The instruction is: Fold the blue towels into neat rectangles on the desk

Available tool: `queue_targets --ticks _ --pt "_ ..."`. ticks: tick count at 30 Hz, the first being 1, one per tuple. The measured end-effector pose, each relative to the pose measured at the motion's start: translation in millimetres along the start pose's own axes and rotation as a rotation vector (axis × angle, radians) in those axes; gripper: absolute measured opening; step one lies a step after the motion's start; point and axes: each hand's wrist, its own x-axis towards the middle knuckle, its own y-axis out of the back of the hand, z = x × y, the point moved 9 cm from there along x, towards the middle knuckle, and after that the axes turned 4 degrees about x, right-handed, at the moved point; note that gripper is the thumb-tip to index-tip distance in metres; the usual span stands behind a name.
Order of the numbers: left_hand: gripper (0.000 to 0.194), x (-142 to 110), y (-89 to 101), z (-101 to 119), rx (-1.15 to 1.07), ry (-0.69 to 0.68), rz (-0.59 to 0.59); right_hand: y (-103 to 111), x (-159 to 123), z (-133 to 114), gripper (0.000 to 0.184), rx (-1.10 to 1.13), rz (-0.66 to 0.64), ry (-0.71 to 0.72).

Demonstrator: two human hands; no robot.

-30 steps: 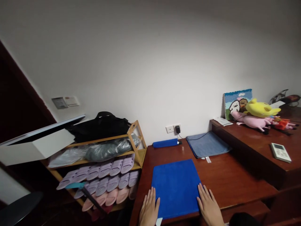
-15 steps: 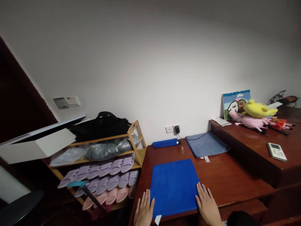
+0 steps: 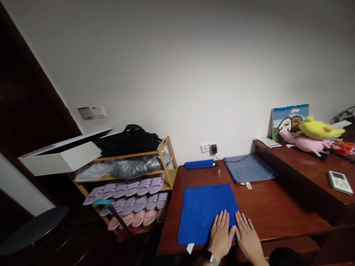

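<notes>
Here, both my hands are open and palm-down, gripping nothing. My left hand (image 3: 221,235) lies flat on the right part of the blue cloth (image 3: 203,210), fingers pointing away from me, a watch (image 3: 210,257) on its wrist. My right hand (image 3: 247,236) is just beside it, fingers outstretched at the cloth's right edge. The cloth lies spread in a flat square near the front left of the reddish-brown surface (image 3: 277,207), a white tag (image 3: 190,248) poking out at its near edge.

Behind it, a narrow folded blue cloth (image 3: 199,163) lies near the wall, and to the right of that a stack of grey-blue cloths (image 3: 249,168) lies flat, white tags showing. A black plug (image 3: 213,149) is in the wall socket above. On the raised section (image 3: 310,170) to my right are a yellow plush toy (image 3: 320,129), a pink plush toy (image 3: 305,143) and a white keypad device (image 3: 340,182). On my left, a wooden rack (image 3: 168,162) holds lilac slippers (image 3: 144,186) and pink slippers (image 3: 138,218), with a black bag (image 3: 129,142) on top.
</notes>
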Motion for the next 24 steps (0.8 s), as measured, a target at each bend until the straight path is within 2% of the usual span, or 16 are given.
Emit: queue_targets --ticks 1,3,8,11,13,16,20,24 --pt "0.060 -2 -4.1 -3 0.002 0.015 -0.011 0 0 0 0.058 0.004 -0.009 -0.009" --pt "0.061 -13 -8.0 -25 0.011 0.069 -0.018 1 1 2 0.059 0.018 -0.017 -0.046" --pt "0.066 -68 -4.4 -134 0.108 0.363 -0.050 -1 2 2 0.063 0.050 -0.068 -0.113" --pt "0.059 -98 1.9 -180 0.187 0.466 -0.031 -3 2 2 0.064 0.070 -0.093 -0.123" --pt "0.057 -109 3.0 -195 0.213 0.491 -0.016 -3 2 3 0.063 0.088 -0.101 -0.128" --pt "0.057 -114 1.0 -203 0.226 0.506 -0.005 1 3 5 0.062 0.127 -0.104 -0.128" --pt "0.057 -107 -0.6 -210 0.258 0.483 -0.025 11 3 2 0.059 0.191 -0.103 -0.061" --pt "0.057 -90 8.8 -234 0.250 0.440 -0.074 20 3 -13 0.053 0.158 -0.043 0.084"
